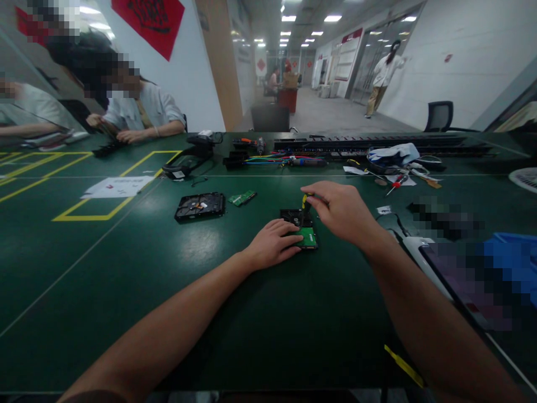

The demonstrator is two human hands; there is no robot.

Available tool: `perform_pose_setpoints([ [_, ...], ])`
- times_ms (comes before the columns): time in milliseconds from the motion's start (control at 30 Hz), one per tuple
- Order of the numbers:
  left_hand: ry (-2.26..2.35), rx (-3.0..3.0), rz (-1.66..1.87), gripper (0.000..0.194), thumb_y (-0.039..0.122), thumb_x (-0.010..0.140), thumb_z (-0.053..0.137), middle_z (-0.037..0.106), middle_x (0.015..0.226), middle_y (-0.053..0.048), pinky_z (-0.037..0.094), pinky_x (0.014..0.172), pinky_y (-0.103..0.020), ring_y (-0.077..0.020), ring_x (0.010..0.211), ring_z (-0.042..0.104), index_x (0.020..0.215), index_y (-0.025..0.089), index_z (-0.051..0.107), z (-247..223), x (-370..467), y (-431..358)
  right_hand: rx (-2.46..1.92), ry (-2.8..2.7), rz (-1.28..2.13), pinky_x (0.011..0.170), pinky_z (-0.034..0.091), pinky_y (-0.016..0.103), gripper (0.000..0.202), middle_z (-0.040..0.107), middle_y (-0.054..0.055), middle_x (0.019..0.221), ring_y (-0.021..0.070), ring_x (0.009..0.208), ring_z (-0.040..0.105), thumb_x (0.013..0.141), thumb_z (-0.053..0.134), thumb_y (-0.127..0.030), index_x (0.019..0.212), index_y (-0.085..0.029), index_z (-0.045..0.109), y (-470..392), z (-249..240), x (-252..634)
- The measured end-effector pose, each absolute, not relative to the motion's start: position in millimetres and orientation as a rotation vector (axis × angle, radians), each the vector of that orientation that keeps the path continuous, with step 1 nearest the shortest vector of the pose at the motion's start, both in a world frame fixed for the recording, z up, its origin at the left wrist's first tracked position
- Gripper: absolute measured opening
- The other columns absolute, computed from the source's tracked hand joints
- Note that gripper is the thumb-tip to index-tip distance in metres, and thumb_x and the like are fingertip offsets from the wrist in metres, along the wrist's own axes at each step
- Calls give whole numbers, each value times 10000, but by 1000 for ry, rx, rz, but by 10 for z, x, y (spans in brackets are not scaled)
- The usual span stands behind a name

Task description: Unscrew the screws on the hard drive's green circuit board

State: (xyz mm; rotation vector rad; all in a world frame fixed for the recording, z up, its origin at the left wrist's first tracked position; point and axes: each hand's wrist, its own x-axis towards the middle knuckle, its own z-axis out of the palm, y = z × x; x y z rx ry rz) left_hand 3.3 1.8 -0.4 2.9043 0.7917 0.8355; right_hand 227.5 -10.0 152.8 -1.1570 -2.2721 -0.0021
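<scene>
A hard drive with a green circuit board lies on the green table in front of me. My left hand rests over its left side, fingers stretched out and spread across the board. Above the drive, my right hand is closed on the handle of a yellow and black screwdriver. The screwdriver stands nearly upright, its shaft pointing down at the drive; where the tip meets it is hard to see. Left of my hands lie a second black hard drive and a loose green circuit board.
A power drill, coloured cables and long black strips lie along the far side. To the right are a red screwdriver, a cloth and a white-edged device. A co-worker sits at the far left.
</scene>
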Motion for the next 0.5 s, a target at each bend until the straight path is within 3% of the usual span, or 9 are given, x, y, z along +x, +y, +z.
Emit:
perform_pose_setpoints([
  [500, 819, 2888, 820, 356, 461, 1074, 578, 672, 1394, -98, 460, 1177, -533, -284, 1326, 612, 1339, 269, 717, 14, 42, 9, -1152, -2265, 23, 1075, 555, 472, 327, 798, 106, 1260, 283, 1180, 741, 1000, 556, -172, 1233, -201, 784, -107, 1531, 2276],
])
